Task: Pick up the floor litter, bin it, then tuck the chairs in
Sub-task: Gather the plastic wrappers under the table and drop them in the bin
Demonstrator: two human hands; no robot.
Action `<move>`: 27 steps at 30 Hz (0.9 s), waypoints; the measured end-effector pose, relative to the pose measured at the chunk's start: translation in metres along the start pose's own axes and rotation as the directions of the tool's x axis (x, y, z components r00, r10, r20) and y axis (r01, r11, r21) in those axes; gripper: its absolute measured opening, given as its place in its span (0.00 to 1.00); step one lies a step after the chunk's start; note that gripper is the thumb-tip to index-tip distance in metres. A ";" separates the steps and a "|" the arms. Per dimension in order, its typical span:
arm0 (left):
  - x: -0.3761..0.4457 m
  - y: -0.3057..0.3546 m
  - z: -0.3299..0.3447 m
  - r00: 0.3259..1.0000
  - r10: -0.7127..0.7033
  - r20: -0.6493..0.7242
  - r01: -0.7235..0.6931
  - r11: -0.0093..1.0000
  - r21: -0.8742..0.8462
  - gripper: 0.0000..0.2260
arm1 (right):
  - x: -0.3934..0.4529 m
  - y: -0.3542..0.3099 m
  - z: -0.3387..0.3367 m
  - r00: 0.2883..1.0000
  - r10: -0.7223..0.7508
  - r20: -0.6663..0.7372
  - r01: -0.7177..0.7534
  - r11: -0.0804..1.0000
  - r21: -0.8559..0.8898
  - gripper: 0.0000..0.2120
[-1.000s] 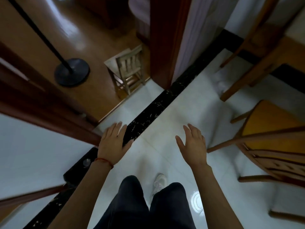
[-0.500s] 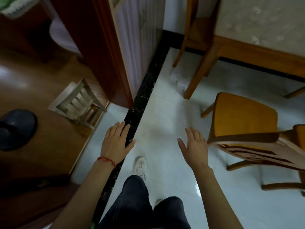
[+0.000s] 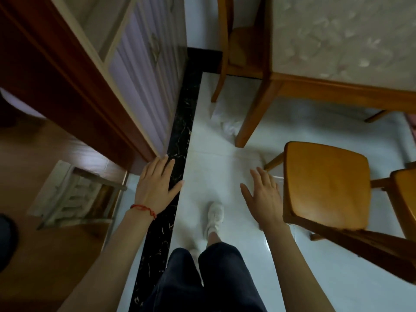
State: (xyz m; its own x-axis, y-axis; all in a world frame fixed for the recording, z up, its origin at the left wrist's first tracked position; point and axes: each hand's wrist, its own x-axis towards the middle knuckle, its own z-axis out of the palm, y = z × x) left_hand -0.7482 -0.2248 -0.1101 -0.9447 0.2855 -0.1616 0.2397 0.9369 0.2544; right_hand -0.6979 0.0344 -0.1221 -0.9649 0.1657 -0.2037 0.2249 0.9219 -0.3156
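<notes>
White crumpled litter lies on the white tile floor beside the table's near leg, ahead of me. A wooden chair stands pulled out from the table at my right. A second chair stands at the table's far end. My left hand and my right hand hang in the air in front of me, fingers straight, holding nothing. My right hand is just left of the near chair's seat.
A wood door frame and panel stand at the left, with a black marble strip along the floor. A small pale stool stands on the brown floor at the left. My white shoe is on the tiles.
I have walked forward and turned right. The table, the chair and the litter have come nearer and towards the middle. Both hands stay spread and empty.
</notes>
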 end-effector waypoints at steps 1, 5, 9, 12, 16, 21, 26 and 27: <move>0.018 -0.002 0.000 1.000 0.012 0.004 -0.012 1.000 0.006 0.32 | 0.016 -0.001 -0.001 1.000 0.003 -0.001 -0.003 1.000 -0.003 0.26; 0.093 -0.008 -0.004 0.999 0.029 0.031 -0.029 1.000 -0.003 0.32 | 0.091 -0.002 -0.009 1.000 0.000 -0.014 0.000 1.000 -0.006 0.26; 0.166 -0.010 -0.018 0.999 0.021 0.030 -0.020 0.999 -0.041 0.30 | 0.168 -0.006 -0.027 1.000 -0.002 -0.002 0.002 1.000 0.012 0.25; 0.215 -0.012 -0.032 0.999 0.033 0.034 -0.032 0.999 -0.030 0.29 | 0.219 -0.016 -0.041 1.000 -0.024 0.001 0.024 1.000 0.017 0.24; 0.279 -0.018 -0.047 0.998 0.045 0.041 -0.044 0.998 -0.033 0.31 | 0.279 -0.030 -0.052 1.000 -0.026 0.009 0.026 1.000 0.017 0.22; 0.362 -0.032 -0.051 0.993 0.113 0.038 -0.112 0.993 -0.026 0.27 | 0.347 -0.044 -0.050 1.000 0.016 0.017 -0.017 0.999 0.030 0.23; 0.449 -0.048 -0.048 0.979 0.183 0.087 -0.180 0.983 -0.040 0.27 | 0.406 -0.058 -0.039 0.994 0.105 0.008 -0.106 0.992 0.074 0.23; 0.463 -0.051 -0.046 0.974 0.200 0.102 -0.197 0.979 -0.043 0.26 | 0.416 -0.060 -0.037 0.992 0.125 0.013 -0.125 0.989 0.082 0.24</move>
State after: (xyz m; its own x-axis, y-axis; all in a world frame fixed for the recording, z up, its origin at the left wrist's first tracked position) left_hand -1.2085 -0.1499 -0.1537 -0.8497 0.4864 -0.2034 0.4112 0.8529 0.3217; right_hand -1.1176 0.0612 -0.1540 -0.9275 0.2749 -0.2532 0.3544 0.8621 -0.3622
